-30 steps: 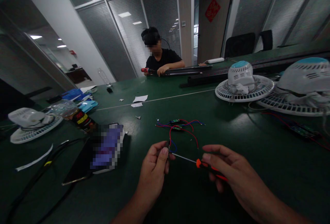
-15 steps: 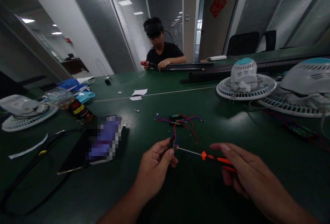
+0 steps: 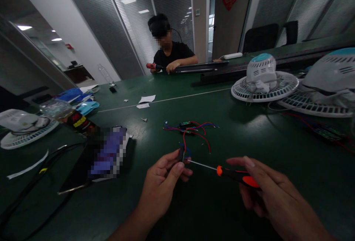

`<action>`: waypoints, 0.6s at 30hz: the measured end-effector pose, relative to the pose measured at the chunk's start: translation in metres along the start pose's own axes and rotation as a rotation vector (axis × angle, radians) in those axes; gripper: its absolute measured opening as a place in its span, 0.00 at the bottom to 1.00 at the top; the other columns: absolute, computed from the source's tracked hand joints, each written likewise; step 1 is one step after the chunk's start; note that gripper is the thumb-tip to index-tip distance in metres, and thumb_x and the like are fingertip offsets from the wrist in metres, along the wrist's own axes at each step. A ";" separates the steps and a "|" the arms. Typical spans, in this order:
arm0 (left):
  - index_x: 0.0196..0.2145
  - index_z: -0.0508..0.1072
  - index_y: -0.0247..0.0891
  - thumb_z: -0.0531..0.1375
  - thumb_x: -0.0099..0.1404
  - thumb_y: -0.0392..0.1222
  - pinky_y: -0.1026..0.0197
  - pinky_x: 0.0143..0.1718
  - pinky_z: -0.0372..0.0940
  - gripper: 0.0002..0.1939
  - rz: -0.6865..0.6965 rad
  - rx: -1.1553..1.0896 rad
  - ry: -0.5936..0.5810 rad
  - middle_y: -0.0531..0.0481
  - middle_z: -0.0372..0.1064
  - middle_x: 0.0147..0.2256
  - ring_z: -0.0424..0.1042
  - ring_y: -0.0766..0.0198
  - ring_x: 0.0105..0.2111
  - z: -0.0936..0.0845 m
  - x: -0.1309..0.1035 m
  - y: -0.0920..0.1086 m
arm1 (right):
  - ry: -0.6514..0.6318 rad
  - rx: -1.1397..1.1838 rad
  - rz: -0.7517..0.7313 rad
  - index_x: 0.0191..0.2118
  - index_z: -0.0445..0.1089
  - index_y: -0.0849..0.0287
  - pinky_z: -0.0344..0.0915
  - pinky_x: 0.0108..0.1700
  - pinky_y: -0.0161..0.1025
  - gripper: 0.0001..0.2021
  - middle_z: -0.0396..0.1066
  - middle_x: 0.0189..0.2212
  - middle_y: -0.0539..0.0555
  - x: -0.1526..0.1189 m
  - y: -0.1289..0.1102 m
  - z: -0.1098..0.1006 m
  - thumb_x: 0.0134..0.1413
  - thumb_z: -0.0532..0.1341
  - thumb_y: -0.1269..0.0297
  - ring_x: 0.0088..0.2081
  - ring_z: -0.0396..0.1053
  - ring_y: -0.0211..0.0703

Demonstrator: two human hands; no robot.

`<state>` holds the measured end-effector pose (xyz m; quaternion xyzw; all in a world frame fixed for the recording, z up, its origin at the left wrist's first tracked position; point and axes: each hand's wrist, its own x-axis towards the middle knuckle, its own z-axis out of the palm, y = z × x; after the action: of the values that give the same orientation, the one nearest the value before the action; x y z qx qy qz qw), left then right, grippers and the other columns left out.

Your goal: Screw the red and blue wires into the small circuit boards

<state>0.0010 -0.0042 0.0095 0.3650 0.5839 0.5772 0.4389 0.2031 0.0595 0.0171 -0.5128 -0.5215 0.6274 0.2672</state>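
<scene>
So, over by the left side of the green worktop (image 3: 210, 211) a white fan unit (image 3: 18, 119) is parked, then a device with a lit, blurred-out screen (image 3: 108, 152). A little black module (image 3: 181, 155) with red and blue wires is pinched upright in the left hand (image 3: 161, 183), above the worktop, well in from its far edge. Wired boards (image 3: 187, 124) are bunched just beyond. The screwdriver (image 3: 235, 175) is gripped loosely by the right hand (image 3: 271, 193), index finger stretched out, its tip pointed at the module; actual contact can't be made out. More fan units (image 3: 262, 76) are sat further right.
</scene>
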 end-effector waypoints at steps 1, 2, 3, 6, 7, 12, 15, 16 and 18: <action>0.45 0.68 0.34 0.59 0.58 0.39 0.62 0.30 0.68 0.16 0.001 0.001 0.003 0.44 0.74 0.37 0.73 0.64 0.29 0.000 0.000 0.001 | 0.007 -0.013 0.005 0.46 0.65 0.58 0.54 0.17 0.32 0.25 0.63 0.13 0.47 0.000 0.000 0.000 0.51 0.50 0.43 0.16 0.58 0.35; 0.45 0.68 0.34 0.59 0.58 0.39 0.61 0.30 0.68 0.16 0.001 0.003 0.004 0.44 0.74 0.37 0.73 0.64 0.29 0.000 0.000 0.001 | 0.011 -0.019 -0.001 0.47 0.64 0.57 0.55 0.17 0.32 0.25 0.64 0.14 0.47 0.001 0.001 0.001 0.51 0.51 0.44 0.16 0.59 0.35; 0.45 0.68 0.34 0.59 0.58 0.39 0.61 0.30 0.68 0.16 0.000 0.003 0.006 0.44 0.74 0.37 0.73 0.63 0.29 0.000 0.000 0.002 | 0.013 -0.016 -0.014 0.48 0.62 0.56 0.56 0.18 0.32 0.25 0.65 0.15 0.47 0.002 0.002 0.001 0.50 0.54 0.45 0.18 0.60 0.36; 0.45 0.68 0.34 0.59 0.58 0.39 0.61 0.30 0.68 0.16 0.004 -0.001 0.008 0.44 0.74 0.37 0.74 0.63 0.30 -0.001 0.001 0.002 | 0.033 0.020 -0.073 0.48 0.61 0.54 0.60 0.22 0.31 0.24 0.68 0.22 0.47 0.005 0.006 0.001 0.46 0.60 0.49 0.22 0.62 0.36; 0.45 0.68 0.34 0.59 0.58 0.39 0.61 0.30 0.69 0.16 0.004 0.001 0.008 0.44 0.74 0.37 0.74 0.62 0.30 -0.001 0.001 0.001 | 0.038 0.037 -0.088 0.48 0.61 0.54 0.61 0.23 0.31 0.24 0.68 0.24 0.47 0.005 0.007 0.001 0.45 0.61 0.50 0.23 0.62 0.35; 0.46 0.68 0.34 0.59 0.58 0.39 0.61 0.29 0.69 0.17 0.006 0.013 0.002 0.43 0.74 0.37 0.74 0.61 0.31 -0.002 0.000 -0.002 | 0.015 -0.011 -0.004 0.47 0.63 0.55 0.56 0.18 0.32 0.25 0.67 0.18 0.48 0.003 0.001 0.001 0.50 0.51 0.43 0.18 0.61 0.36; 0.46 0.68 0.34 0.59 0.58 0.39 0.61 0.29 0.68 0.17 0.007 0.009 -0.004 0.43 0.74 0.36 0.74 0.61 0.31 -0.002 0.000 -0.002 | 0.045 -0.093 -0.010 0.50 0.61 0.56 0.56 0.17 0.32 0.26 0.65 0.14 0.47 0.001 -0.002 0.002 0.51 0.50 0.44 0.16 0.60 0.36; 0.46 0.68 0.35 0.59 0.58 0.39 0.61 0.29 0.68 0.17 0.008 0.008 -0.007 0.43 0.74 0.36 0.74 0.61 0.31 -0.002 0.001 -0.001 | 0.048 -0.096 -0.033 0.51 0.60 0.55 0.57 0.17 0.32 0.26 0.66 0.15 0.47 0.001 -0.001 0.002 0.50 0.52 0.44 0.17 0.62 0.37; 0.46 0.68 0.35 0.59 0.58 0.39 0.62 0.28 0.68 0.17 0.011 0.004 -0.010 0.44 0.74 0.36 0.74 0.61 0.31 -0.002 0.001 -0.001 | 0.049 -0.086 -0.070 0.52 0.57 0.54 0.59 0.19 0.32 0.27 0.68 0.17 0.48 0.002 0.001 0.002 0.49 0.54 0.45 0.20 0.64 0.38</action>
<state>-0.0015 -0.0039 0.0085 0.3719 0.5809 0.5767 0.4379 0.2012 0.0602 0.0154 -0.5207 -0.5587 0.5819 0.2795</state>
